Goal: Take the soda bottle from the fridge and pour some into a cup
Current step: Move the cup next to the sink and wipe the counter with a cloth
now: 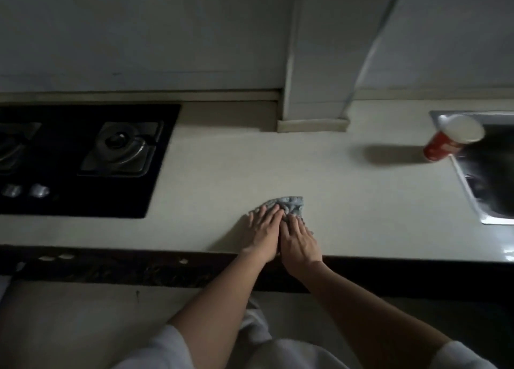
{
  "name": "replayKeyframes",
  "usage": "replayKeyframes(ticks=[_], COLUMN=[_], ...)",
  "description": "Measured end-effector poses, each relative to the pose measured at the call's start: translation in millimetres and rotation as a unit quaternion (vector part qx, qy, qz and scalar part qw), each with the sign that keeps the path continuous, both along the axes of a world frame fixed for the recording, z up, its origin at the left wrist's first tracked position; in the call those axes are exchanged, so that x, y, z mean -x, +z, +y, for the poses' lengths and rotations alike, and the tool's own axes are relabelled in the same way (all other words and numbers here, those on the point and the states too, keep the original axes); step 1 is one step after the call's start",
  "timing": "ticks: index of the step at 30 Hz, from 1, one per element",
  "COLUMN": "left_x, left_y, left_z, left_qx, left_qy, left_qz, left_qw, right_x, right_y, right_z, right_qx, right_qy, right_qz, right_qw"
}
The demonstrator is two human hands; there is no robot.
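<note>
Two bare hands, the left hand (261,231) and the right hand (299,240), lie side by side and touching on the pale cream worktop (222,160). Their fingertips press down on a small crumpled grey-blue cloth (289,203) near the front edge, and the grip of each is slack, fingers flat and nearly straight, closed round nothing. Well apart to the right, the red paper cup with a white inside (442,146) stands on the worktop at the left rim of the shiny steel sink (470,193), and a black glass gas hob (83,202) fills the left end
</note>
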State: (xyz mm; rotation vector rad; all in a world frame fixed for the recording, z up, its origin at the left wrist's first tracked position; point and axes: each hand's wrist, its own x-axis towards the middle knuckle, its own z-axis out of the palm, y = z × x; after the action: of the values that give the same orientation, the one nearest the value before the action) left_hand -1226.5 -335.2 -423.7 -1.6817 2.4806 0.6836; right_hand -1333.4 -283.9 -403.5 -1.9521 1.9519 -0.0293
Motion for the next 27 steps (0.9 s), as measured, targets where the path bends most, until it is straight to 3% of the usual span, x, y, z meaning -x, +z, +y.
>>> replayKeyframes(ticks=[9,17,27], left_x=[118,209,293], left_y=[18,9,14], left_z=[-11,-86,-167], left_qx=[-0.035,-0.05,-0.049], left_qy=[-0.066,-0.115,-0.13], left_qz=[-0.043,-0.043,-0.034], left_qw=[0.996,0.991,0.99], right_x=[107,185,264], right_y=[0,-4,-5], right_z=[1,-58,-139], right_qx=[-0.025,-0.052,-0.056], right_qy=[-0.064,-0.121,-0.151], right_qz=[0.036,0.054,0.014], right_qw=[0.997,0.99,0.987])
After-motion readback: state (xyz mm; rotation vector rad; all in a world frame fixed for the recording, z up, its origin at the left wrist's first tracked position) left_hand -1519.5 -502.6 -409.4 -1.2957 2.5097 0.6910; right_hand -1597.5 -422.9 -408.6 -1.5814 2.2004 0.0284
